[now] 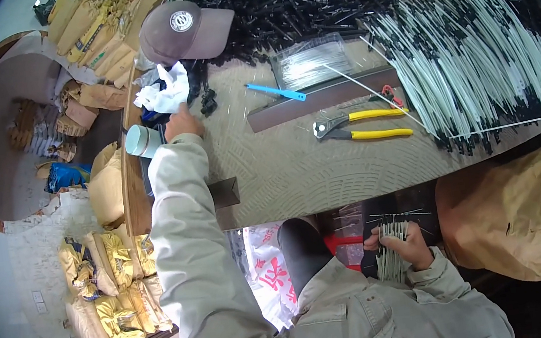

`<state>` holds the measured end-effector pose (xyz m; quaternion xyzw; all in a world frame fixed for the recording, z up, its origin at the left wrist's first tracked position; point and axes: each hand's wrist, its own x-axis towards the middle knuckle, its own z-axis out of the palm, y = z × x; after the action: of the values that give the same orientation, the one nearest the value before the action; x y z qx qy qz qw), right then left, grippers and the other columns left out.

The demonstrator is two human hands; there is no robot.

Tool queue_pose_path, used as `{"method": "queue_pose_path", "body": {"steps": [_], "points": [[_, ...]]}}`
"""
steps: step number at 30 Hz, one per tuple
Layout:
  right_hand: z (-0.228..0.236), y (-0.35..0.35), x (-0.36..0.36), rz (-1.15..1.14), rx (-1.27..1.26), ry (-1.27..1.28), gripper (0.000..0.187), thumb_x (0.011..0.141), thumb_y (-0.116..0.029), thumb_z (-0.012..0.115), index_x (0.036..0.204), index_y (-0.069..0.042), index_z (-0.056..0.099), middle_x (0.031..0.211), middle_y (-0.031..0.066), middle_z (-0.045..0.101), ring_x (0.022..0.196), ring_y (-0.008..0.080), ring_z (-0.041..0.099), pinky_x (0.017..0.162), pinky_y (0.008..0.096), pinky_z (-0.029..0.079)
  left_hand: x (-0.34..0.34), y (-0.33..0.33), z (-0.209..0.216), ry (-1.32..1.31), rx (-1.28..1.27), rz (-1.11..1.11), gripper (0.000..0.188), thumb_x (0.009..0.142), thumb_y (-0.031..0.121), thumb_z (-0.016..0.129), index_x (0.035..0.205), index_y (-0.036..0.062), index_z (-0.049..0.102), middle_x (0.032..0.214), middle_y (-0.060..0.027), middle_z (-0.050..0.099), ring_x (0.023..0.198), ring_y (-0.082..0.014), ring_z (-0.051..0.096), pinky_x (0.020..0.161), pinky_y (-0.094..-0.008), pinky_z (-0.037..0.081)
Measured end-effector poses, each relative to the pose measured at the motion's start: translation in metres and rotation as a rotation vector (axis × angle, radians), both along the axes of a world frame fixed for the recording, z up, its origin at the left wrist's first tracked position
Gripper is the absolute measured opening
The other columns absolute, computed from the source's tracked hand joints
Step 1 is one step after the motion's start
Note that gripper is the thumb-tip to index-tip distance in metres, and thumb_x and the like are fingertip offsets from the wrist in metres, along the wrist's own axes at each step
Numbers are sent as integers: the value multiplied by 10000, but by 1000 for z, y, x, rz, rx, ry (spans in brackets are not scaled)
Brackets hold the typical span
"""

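Right hand [409, 246] grips white rods [389, 249]; left hand [181, 124] touches white cloth [165, 92].

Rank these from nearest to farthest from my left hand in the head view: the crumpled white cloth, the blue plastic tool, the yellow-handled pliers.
Measured from the left hand at the table's left edge:
1. Crumpled white cloth, just above the hand.
2. Blue plastic tool, to its right, mid-table.
3. Yellow-handled pliers, farther right, beside the white rods.

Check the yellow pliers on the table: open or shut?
Open. The pliers lie flat on the table, their two yellow handles spread apart and the jaws slightly parted at the left end.
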<state>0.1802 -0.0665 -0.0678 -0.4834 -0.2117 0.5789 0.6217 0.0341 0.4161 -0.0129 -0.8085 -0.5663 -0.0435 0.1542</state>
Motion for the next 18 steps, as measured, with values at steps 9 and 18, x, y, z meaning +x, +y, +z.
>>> {"method": "queue_pose_path", "body": {"steps": [9, 18], "points": [[20, -9, -15, 51, 28, -105, 228, 836, -22, 515, 1032, 89, 549, 903, 169, 657, 846, 237, 646, 785, 333, 508, -3, -96, 48, -299, -167, -467, 201, 705, 122, 682, 855, 87, 553, 847, -122, 622, 721, -303, 618, 633, -370, 500], [22, -19, -30, 7, 123, -165, 175, 847, -60, 519, 925, 62, 618, 879, 131, 655, 813, 176, 627, 752, 297, 500, -39, -336, -23, -1782, -1648, -198, 370, 869, 86, 548, 1217, 17, 442, 1057, -150, 599, 789, -193, 625, 707, -274, 535]]}}
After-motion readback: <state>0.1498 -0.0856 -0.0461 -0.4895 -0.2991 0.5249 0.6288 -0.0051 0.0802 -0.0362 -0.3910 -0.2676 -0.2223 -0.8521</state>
